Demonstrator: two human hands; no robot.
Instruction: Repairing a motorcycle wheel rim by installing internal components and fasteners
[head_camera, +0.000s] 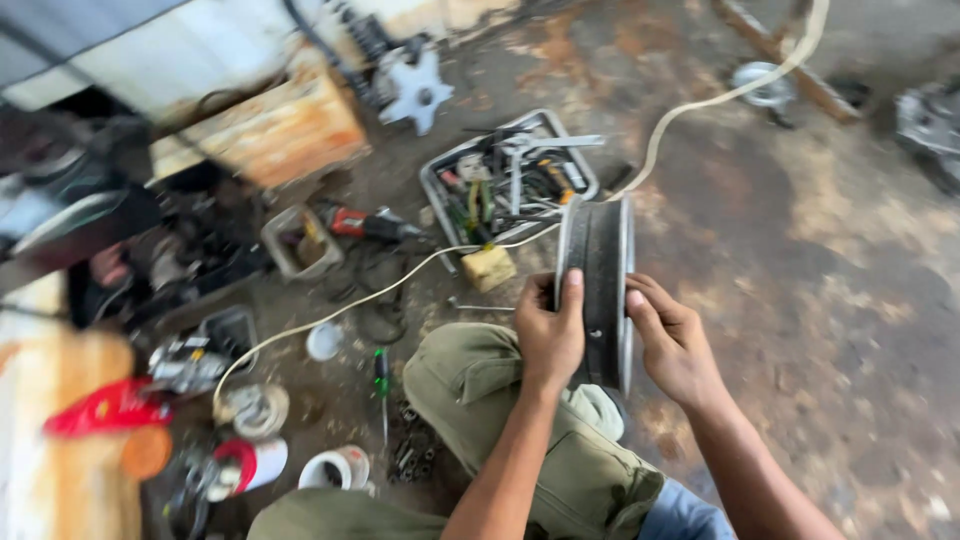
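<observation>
The wheel rim (598, 290) stands upright on edge just in front of the person's bent knee (470, 370), seen edge-on; both hands steady it from either side, which keeps the narrow hoop from tipping. The left hand (550, 335) has fingers closed around the near flange, thumb laid up along the metal edge; the right hand (672, 345) presses curled fingers against the opposite flange. The rim shows bright metal lips and a dark, dull central channel. A pale hose (700, 105) trails across the stained concrete floor (830, 270) behind it; a metal tray of hand tools (510, 175) lies just beyond, within reach; a red power drill (365, 224) rests to its left; a green-handled screwdriver (381, 375) lies beside the knee, near several tins (335, 468).
</observation>
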